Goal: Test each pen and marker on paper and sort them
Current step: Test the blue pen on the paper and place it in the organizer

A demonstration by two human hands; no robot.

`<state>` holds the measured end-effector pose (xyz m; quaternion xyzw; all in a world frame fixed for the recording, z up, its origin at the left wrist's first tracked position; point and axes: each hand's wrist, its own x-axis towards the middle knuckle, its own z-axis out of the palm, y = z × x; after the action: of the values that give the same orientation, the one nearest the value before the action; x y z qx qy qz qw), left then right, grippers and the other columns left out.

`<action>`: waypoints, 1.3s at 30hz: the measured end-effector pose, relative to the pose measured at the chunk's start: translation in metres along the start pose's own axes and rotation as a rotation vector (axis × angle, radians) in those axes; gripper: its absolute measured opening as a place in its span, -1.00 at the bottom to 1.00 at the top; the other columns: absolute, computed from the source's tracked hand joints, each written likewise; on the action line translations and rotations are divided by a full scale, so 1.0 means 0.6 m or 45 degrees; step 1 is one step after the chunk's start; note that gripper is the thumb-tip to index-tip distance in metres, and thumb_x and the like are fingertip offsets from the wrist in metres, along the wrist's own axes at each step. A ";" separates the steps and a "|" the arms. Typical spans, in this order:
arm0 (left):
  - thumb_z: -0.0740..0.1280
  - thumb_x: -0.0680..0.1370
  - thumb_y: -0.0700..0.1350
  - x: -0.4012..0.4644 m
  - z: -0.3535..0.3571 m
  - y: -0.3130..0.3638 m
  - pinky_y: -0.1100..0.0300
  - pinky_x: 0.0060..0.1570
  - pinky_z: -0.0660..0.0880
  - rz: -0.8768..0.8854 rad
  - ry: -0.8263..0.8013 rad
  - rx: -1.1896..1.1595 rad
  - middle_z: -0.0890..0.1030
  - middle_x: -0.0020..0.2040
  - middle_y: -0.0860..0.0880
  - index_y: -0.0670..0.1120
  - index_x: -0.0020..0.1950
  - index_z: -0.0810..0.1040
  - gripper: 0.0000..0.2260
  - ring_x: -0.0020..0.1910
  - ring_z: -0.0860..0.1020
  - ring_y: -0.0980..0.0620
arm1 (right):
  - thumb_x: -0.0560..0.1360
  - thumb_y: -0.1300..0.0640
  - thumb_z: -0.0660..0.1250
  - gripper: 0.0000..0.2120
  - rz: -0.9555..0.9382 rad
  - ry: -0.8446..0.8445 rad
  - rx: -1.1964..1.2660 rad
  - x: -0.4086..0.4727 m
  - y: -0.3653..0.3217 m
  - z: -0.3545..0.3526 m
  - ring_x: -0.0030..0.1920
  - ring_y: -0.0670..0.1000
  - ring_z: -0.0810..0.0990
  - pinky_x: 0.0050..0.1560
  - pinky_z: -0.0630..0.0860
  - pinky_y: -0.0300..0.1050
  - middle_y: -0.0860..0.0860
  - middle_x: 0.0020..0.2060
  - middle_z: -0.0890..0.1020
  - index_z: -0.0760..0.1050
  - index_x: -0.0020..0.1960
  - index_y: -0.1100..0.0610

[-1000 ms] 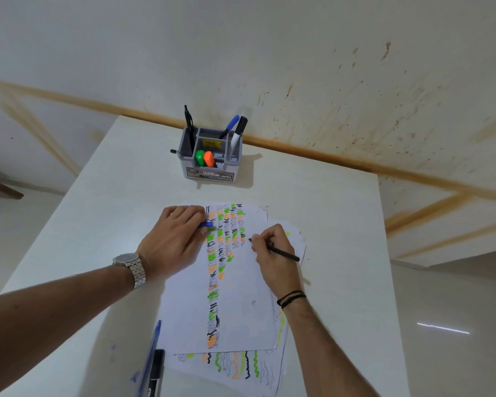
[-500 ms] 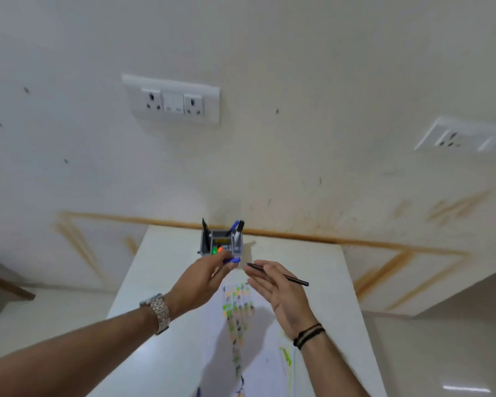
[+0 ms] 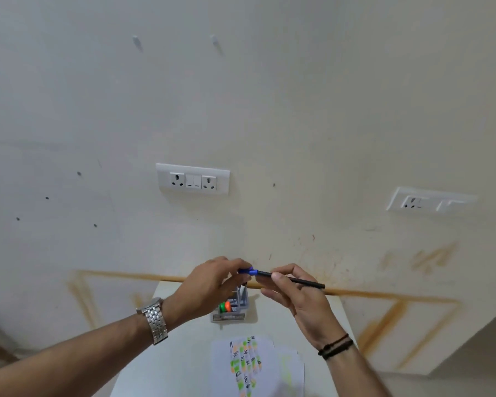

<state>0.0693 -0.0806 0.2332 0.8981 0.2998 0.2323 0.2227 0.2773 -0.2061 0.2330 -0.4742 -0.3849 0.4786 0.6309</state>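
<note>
Since a half second ago both hands have risen off the table and met in the air, and the view has tipped further up the wall, so the holder and paper now sit low in the picture. The left hand (image 3: 212, 285) pinches a blue cap (image 3: 248, 271) between thumb and fingertips, closed tight on it. The right hand (image 3: 295, 296) grips the black pen (image 3: 292, 279) between thumb and forefinger near its front end, the other fingers curled loosely beneath; the barrel runs out past the fingers to the right and slightly down. The cap sits at the pen's tip, just between the two sets of fingertips; whether it is fully seated on the tip I cannot tell. Below the fingers, partly hidden by the left hand, stands the grey holder (image 3: 235, 313) with a green marker (image 3: 221, 307) and an orange marker (image 3: 227, 305) showing in it. Nearer than the holder, under the right wrist, lies the paper (image 3: 269, 376), streaked with columns of green, orange and black test marks, on the white table (image 3: 166, 368). A metal watch (image 3: 155, 322) is on the left wrist and dark bands (image 3: 335, 345) on the right.
</note>
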 end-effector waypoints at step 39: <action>0.30 0.72 -0.01 0.008 0.242 -0.421 0.07 0.56 0.33 -0.508 -0.680 0.109 0.30 0.71 0.03 0.08 0.75 0.18 -0.40 0.65 0.33 -0.03 | 0.73 0.07 0.28 -0.91 -0.160 -0.067 -1.266 0.423 0.366 -0.003 -0.20 0.01 0.67 -0.16 0.62 0.02 0.00 -0.22 0.69 0.57 0.14 -0.01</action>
<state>0.0426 0.0668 -0.0169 0.8593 0.4103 -0.0723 0.2967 0.2888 0.0593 0.0283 -0.6810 -0.6101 0.2102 0.3462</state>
